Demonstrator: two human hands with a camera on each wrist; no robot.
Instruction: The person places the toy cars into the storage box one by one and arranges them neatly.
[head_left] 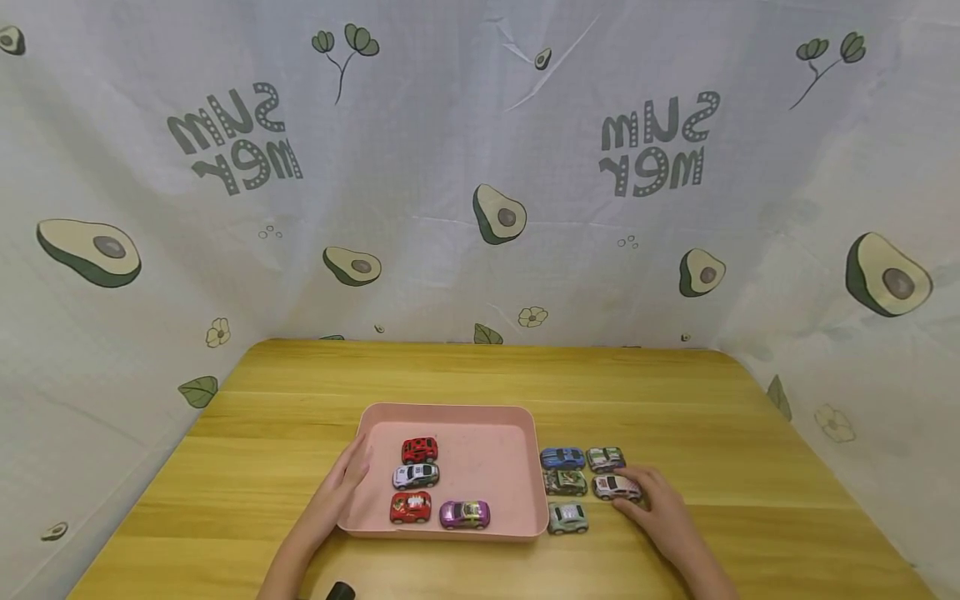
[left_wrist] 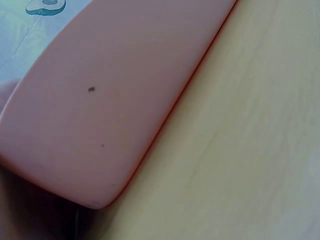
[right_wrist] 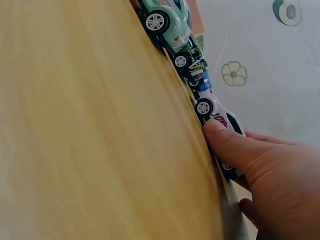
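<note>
A pink tray point(head_left: 502, 467) lies on the table, and my left hand point(head_left: 343, 482) holds its left wall, with a finger showing past the rim in the left wrist view. Inside sit a red car with black spots point(head_left: 419, 451), a white toy car point(head_left: 416, 476), a red toy car point(head_left: 410, 507) and a purple toy car point(head_left: 464, 515). My right hand point(head_left: 660, 508) pinches a white and pink toy car point(right_wrist: 220, 111) between thumb and fingers, right of the tray. Around it stand a blue car point(head_left: 562, 458), a green-white car point(head_left: 606, 458), a dark green patterned car point(head_left: 565, 482) and a mint car point(head_left: 567, 517).
The wooden table point(head_left: 480, 375) reaches back to a pale curtain point(head_left: 420, 167) printed with avocados and lettering. A small black object point(head_left: 341, 591) pokes in at the bottom edge of the head view.
</note>
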